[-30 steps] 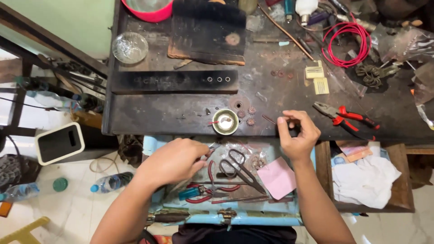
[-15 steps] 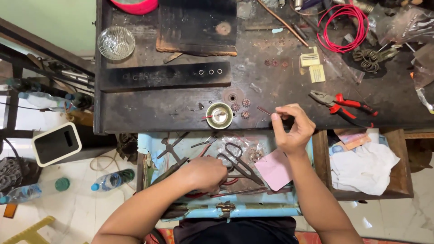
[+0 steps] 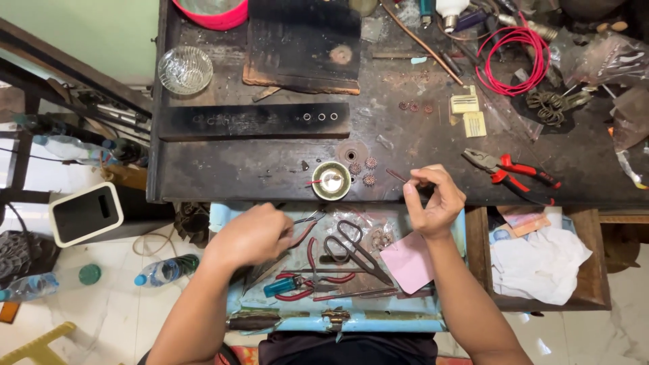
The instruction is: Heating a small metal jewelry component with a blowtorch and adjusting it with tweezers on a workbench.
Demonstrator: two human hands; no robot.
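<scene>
Nearest us, our left hand (image 3: 253,235) has slid back toward 9 o'clock over the open drawer (image 3: 223,215) and now pinches thin tweezers (image 3: 305,220). So a tool is picked. Our right hand (image 3: 433,199), at 3 o'clock, pinches one thin wire (image 3: 397,176). Farther, we count one little brass cup (image 3: 331,180) and three tiny round beads (image 3: 362,172).

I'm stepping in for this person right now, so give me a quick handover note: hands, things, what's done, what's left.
Left hand: down in the open blue drawer, fingers closed on a thin metal tool; which tool, unclear.
Right hand: at the bench edge, pinching a thin dark stick.
Small brass dish on the dark bench, three small beaded pieces beside it. Scissors and pink paper lie in the drawer.
Done: stick picked up.
Left: tool not yet out of the drawer.
</scene>
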